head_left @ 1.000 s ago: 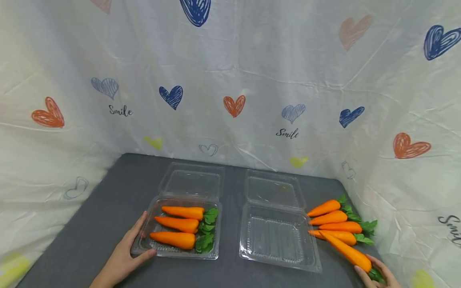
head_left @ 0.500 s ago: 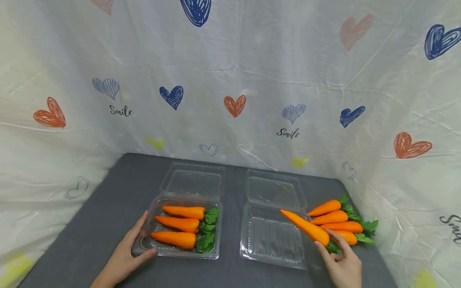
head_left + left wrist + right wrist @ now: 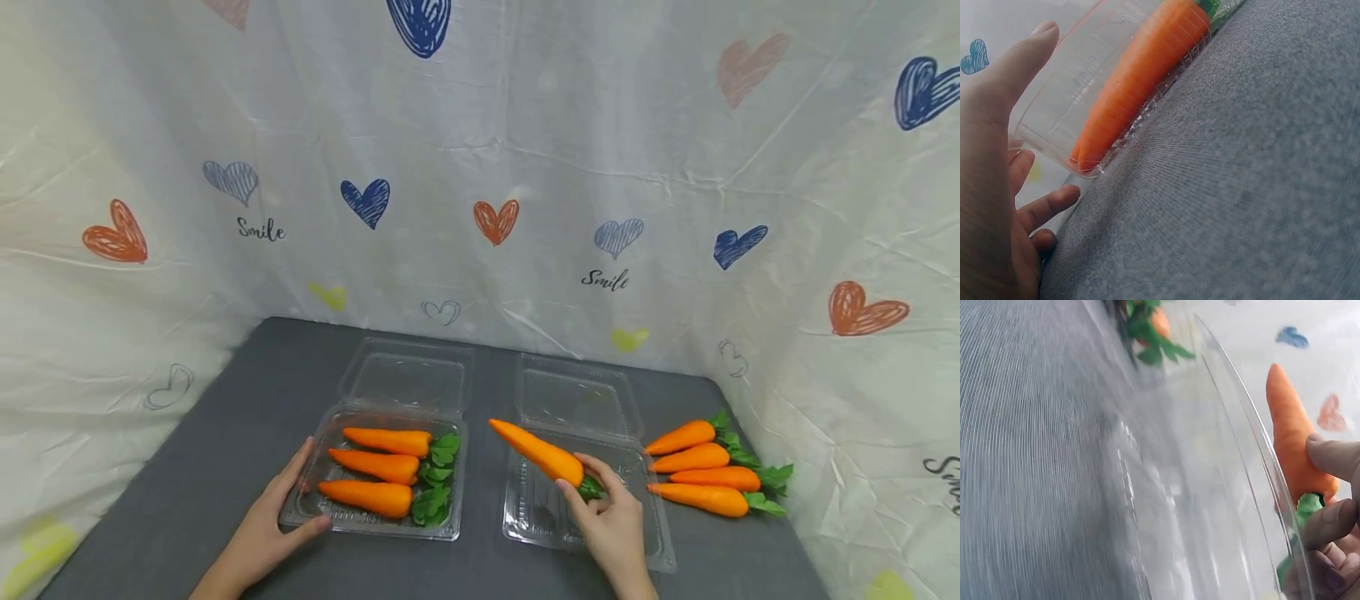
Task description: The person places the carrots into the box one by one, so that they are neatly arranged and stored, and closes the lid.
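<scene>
My right hand pinches an orange carrot near its leafy end, above the right clear plastic clamshell box. Its tip points up and left. In the right wrist view, that carrot shows beyond the box's clear rim, with the thumb and fingers around its thick end. My left hand rests at the near left corner of the left clamshell box, thumb and fingers spread. Three carrots lie side by side in that box, leaves to the right.
Several carrots with green leaves lie in a row on the grey table, right of the right box. Both box lids lie open toward the back. A white curtain printed with hearts surrounds the table.
My right hand has carried the carrot leftward from the pile at the right to above the right box. My left hand has stayed at the left box's corner.
</scene>
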{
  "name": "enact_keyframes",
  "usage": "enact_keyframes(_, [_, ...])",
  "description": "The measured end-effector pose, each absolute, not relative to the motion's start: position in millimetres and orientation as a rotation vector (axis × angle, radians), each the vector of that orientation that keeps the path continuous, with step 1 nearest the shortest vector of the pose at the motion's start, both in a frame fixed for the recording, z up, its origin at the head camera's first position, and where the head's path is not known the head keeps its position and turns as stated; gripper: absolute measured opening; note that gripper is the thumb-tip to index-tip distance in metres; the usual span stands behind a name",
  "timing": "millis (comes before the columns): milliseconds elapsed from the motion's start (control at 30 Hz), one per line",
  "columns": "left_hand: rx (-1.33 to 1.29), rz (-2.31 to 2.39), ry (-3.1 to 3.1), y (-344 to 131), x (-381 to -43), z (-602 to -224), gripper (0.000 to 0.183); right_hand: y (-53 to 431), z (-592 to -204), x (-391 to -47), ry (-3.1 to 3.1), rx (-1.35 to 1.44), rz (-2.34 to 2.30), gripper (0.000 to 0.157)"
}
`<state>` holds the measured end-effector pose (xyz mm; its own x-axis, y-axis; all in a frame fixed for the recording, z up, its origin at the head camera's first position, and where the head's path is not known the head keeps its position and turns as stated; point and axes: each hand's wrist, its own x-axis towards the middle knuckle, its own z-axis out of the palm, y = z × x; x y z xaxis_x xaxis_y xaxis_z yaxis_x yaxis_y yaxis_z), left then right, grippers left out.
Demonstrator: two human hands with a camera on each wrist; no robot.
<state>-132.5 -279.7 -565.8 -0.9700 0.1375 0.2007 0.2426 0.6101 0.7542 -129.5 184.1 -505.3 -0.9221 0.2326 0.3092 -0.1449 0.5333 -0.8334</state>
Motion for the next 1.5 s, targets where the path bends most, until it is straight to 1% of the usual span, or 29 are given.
enact_keyframes(367, [-0.316,-1.324,-2.725,-281,-131,-564,0.11,127,-498,-143,-2.377,0.125,1.447,0.041])
enact_keyframes(600, [-0.329,-1.302,-2.722,-277,-138,-562,0.111,88,-495,-153,-2.387,0.2,1.558,0.04])
enact_keyframes(767, [-0.336,-1.299,-2.713,-276,-139,-562,0.112,58,-501,-161,-2.429,0.358,1.54,0.041])
enact_keyframes(867, [-0.34,-1.284,-2.704,-276,-138,-561,0.113,41,-505,-163,-2.47,0.461,1.47,0.042])
enact_keyframes(1167, [-0.308,-1.317,-2.701,-278,-135,-562,0.109,14,-514,-168,-2.541,0.586,0.926,0.039])
enact_keyframes(1500, [-0.312,-1.368,-2.69,-282,-132,-565,0.107,4,-516,-167,-2.647,0.68,0.721,0.039])
